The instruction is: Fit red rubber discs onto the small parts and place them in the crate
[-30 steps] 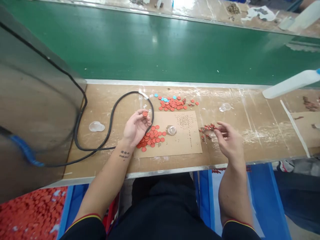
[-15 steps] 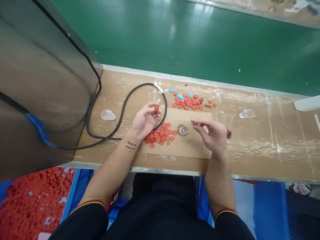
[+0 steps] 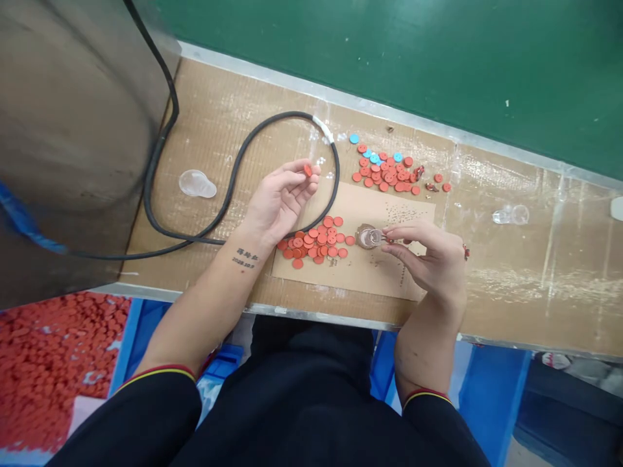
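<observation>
My left hand [image 3: 280, 202] holds a red disc [image 3: 307, 170] between its fingertips, inside a loop of black cable [image 3: 233, 175]. My right hand [image 3: 428, 256] pinches its fingertips against a small glass jar [image 3: 368, 237] on a cardboard sheet [image 3: 384, 279]; anything between those fingers is too small to tell. A pile of red discs [image 3: 311, 243] lies on the cardboard near my left wrist. Red and blue discs [image 3: 384, 172] lie scattered beyond the sheet. Tiny dark bits dot the cardboard's far part.
A small clump of red parts [image 3: 466, 251] sits beside my right hand on the wooden workbench [image 3: 525, 285]. Clear plastic blisters [image 3: 197, 183] lie on both sides. A green belt [image 3: 389, 52] runs behind, a metal panel [image 3: 63, 130] stands left, and a bin of red discs [image 3: 48, 370] sits below.
My right hand has moved left, from the clump of red parts to the glass jar. My left hand still holds the red disc. The view has tilted further down.
</observation>
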`<action>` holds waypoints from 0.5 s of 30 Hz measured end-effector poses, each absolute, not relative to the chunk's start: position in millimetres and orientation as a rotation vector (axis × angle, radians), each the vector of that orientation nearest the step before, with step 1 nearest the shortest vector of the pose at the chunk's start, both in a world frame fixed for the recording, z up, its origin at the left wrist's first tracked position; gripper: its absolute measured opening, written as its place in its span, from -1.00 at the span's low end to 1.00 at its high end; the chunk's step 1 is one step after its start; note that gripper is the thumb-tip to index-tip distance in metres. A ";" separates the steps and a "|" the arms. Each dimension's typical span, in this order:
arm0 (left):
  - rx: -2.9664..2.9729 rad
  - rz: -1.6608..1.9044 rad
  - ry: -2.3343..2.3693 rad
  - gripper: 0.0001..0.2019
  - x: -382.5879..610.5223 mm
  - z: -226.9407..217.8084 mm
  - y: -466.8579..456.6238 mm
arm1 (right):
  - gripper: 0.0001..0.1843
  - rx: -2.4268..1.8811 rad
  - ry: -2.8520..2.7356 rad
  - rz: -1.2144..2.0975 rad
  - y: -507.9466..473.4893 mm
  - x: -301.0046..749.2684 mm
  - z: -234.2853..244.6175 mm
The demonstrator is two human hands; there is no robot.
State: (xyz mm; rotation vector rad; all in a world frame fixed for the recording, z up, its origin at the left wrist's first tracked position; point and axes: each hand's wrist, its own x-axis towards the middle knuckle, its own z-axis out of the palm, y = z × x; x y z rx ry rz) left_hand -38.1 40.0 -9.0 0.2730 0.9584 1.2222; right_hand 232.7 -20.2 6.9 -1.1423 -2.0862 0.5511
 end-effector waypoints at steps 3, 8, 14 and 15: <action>0.308 1.241 0.966 -0.90 -39.7 -13.2 39.5 | -0.90 -1.146 -2.091 0.528 -19.0 233.4 6.5; 0.315 1.279 1.005 -0.87 -38.3 -18.5 39.4 | -0.91 -1.152 -2.085 0.549 -17.7 232.4 7.4; 0.303 1.237 0.960 -0.87 -38.6 -11.1 37.5 | -0.94 -1.181 -2.088 0.546 -18.0 231.4 8.0; 0.306 1.240 0.945 -0.87 -38.4 -10.7 37.0 | -0.94 -1.188 -2.086 0.544 -17.9 231.3 7.8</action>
